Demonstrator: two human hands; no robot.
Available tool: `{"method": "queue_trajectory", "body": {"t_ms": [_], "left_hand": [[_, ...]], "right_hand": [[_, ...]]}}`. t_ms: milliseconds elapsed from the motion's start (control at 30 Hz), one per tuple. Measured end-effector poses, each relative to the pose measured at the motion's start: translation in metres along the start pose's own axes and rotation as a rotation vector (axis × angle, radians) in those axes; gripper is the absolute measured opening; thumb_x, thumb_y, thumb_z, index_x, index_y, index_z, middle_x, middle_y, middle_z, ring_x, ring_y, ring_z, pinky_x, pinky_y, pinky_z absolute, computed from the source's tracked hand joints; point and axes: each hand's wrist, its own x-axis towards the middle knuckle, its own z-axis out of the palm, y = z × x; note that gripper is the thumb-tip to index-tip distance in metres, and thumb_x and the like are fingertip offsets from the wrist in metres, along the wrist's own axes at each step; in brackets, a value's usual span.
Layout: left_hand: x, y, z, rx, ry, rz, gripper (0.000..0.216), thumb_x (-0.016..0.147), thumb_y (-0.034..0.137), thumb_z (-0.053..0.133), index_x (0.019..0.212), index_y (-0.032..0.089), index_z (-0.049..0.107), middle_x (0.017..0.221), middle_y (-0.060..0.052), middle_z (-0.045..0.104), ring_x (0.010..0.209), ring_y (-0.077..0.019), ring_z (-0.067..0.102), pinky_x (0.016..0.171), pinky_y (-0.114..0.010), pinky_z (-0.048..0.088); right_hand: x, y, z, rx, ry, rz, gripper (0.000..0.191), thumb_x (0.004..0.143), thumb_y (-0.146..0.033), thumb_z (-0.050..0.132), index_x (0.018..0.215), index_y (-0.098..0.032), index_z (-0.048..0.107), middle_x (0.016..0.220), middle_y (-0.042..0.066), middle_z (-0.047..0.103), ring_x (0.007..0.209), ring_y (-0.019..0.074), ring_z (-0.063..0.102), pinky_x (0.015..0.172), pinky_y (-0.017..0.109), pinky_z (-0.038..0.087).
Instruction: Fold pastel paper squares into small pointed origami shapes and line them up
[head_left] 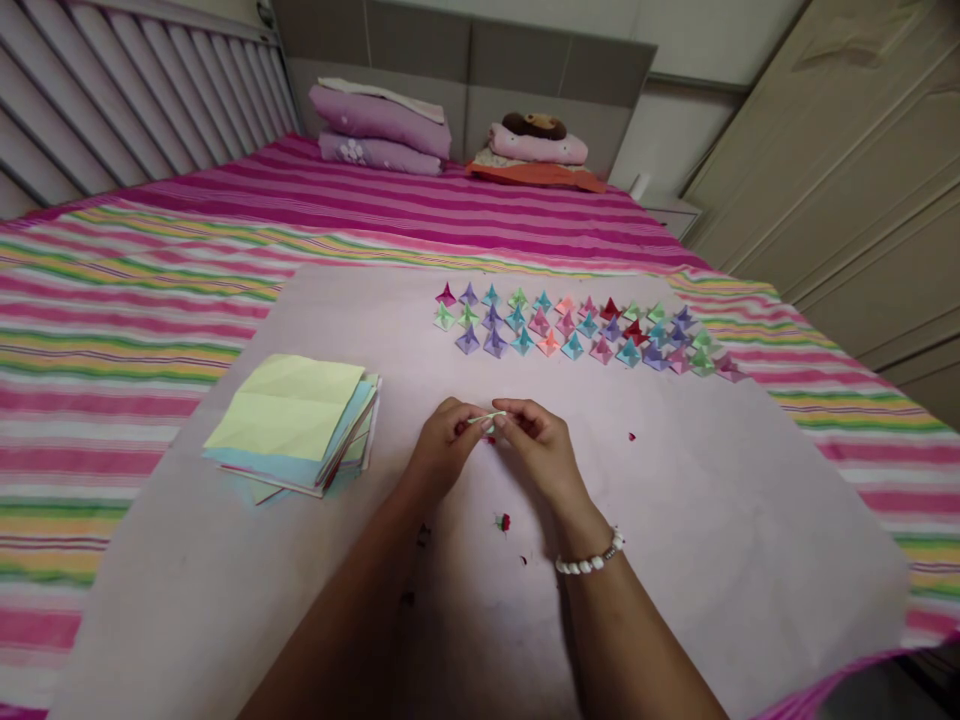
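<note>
Between both hands is a small folded piece of pale green paper point(491, 417), pinched at its two sides above the pinkish sheet point(720, 560). My left hand point(447, 440) has its thumb and fingers closed on the left end. At the other end, my right hand point(538, 440) grips the paper with thumb and forefinger; a white bead bracelet point(589, 565) circles that wrist. Fingers cover much of the paper, so its exact folded form is hidden. Left of the hands lies a stack of square coloured papers point(289, 405), with pale yellow on top.
Several small folded paper pieces point(572, 345) in many colours stand in rows beyond the hands. A red and green printed mark or scrap point(503, 522) shows near the right forearm. Folded purple bedding point(382, 125) and a pillow pile point(536, 150) rest by the headboard point(420, 45).
</note>
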Motion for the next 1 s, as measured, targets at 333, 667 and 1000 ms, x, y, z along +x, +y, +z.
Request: {"method": "queue_trajectory", "body": {"t_ms": [333,667,1000], "left_hand": [[-0.001,0.011,0.004,-0.496,0.02,-0.417,0.03,0.063,0.043,0.074,0.064,0.016,0.062,0.055,0.004,0.055,0.052,-0.0085,0.044,0.053,-0.023,0.034],[-0.001,0.01,0.005,-0.188,0.14,-0.202,0.028,0.077,0.039,0.058,0.059,0.017,0.059,0.054,0.004,0.045,0.056,-0.0103,0.041,0.056,-0.024,0.033],[0.0,0.006,0.007,-0.373,0.146,-0.361,0.037,0.071,0.046,0.063,0.051,0.018,0.049,0.048,0.005,0.039,0.048,-0.0087,0.035,0.049,-0.023,0.029]], "right_hand": [[-0.001,-0.007,-0.002,-0.037,-0.109,0.004,0.016,0.076,-0.033,0.063,0.072,-0.018,0.065,0.065,-0.001,0.06,0.063,0.0136,0.052,0.064,0.027,0.043],[-0.002,-0.003,0.002,-0.09,-0.039,0.002,0.016,0.073,-0.034,0.065,0.069,-0.02,0.061,0.06,-0.002,0.058,0.058,0.0138,0.049,0.058,0.027,0.039],[-0.003,-0.003,0.006,0.213,0.001,0.171,0.024,0.06,-0.032,0.078,0.058,-0.018,0.058,0.049,-0.006,0.054,0.048,0.0087,0.044,0.05,0.023,0.035]]}}
